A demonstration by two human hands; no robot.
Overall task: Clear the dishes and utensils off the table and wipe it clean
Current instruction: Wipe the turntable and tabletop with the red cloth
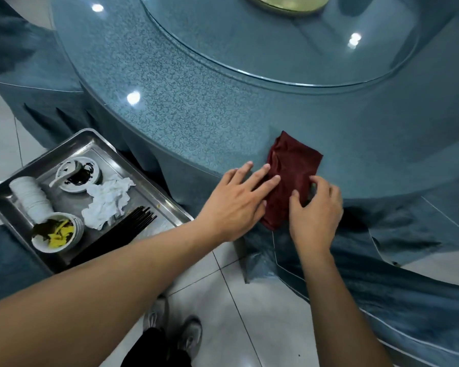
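Red cloth (289, 178) lies at tabletop (196, 115) near edge, left hand (239, 202) pressing it with fingers spread flat, right hand (316, 210) pinching its near-right edge, loaded tray (19, 186) left.

The table (196, 107) wears a blue patterned cloth under a glossy, reflective clear cover. The dark red rag (292, 170) looks like soft, matt fabric. The tray (96, 144) is shiny brushed metal holding crumpled white paper napkins (108, 201). Floor tiles (249, 300) look smooth and glossy.
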